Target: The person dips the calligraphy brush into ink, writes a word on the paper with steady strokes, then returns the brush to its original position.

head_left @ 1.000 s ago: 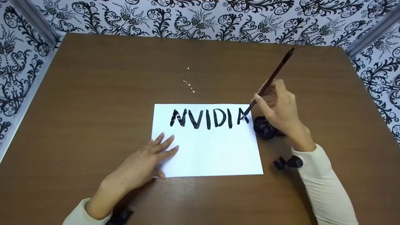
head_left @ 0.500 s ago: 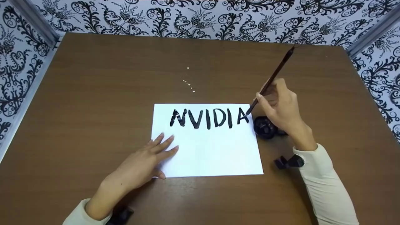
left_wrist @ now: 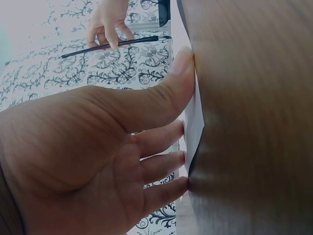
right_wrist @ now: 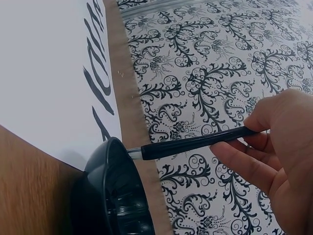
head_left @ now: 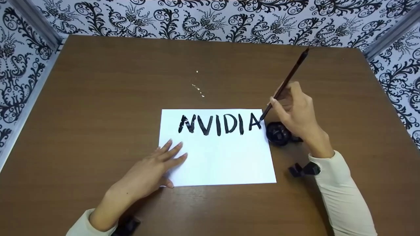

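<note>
A white sheet of paper lies on the brown table, with "NVIDIA" in black brush letters along its top. My right hand pinches a long dark paintbrush between thumb and fingers, its tip down at the right leg of the last A. Spread and fairly straight, the fingers of my left hand rest on the paper's lower left part. In the left wrist view the thumb of that hand is at the paper's edge. A round black pot stands just right of the sheet, below the right hand.
Small pale flecks mark the table beyond the paper. A black device is at the right cuff, and another dark device is by the left cuff. Black-and-white patterned wallpaper surrounds the table's far and side edges.
The brush tip has moved a little to the right across the last A, and the A's crossbar has been drawn. My left hand and the paper keep their places.
</note>
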Available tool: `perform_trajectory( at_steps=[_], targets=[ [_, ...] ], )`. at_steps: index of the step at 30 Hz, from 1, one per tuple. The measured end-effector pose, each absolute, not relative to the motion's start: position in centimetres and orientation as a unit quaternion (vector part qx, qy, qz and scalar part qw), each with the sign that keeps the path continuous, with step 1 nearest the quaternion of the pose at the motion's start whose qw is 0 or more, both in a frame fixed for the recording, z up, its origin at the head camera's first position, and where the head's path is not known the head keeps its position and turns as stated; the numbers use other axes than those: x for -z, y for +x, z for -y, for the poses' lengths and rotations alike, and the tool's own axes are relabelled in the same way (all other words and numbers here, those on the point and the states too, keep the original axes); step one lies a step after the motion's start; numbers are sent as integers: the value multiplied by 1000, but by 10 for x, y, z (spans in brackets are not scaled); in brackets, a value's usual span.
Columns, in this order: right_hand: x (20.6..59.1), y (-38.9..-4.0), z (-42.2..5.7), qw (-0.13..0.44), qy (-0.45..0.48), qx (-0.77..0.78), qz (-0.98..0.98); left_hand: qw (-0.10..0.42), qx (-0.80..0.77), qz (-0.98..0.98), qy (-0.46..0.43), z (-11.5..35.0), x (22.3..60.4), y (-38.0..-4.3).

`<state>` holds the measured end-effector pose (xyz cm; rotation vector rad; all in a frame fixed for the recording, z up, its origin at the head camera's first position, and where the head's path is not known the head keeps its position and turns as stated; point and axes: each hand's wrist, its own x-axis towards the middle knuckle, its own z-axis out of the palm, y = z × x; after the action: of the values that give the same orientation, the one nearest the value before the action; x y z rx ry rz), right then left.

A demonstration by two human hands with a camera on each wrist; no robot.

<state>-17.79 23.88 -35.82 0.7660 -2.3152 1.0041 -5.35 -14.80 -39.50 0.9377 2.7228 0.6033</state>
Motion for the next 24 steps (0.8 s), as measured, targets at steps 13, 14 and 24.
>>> perform_trajectory(
  at_steps=[13,14,24],
  targets=[
    [351,-174,-241,238,261,-392,849,88,-207,-918,327,148,394,-52],
    [348,-174,-241,241,255,-396,849,84,-209,-916,331,148,394,-52],
    [314,-160,-249,301,206,-456,812,81,-208,-918,328,148,395,-53]
  ],
)
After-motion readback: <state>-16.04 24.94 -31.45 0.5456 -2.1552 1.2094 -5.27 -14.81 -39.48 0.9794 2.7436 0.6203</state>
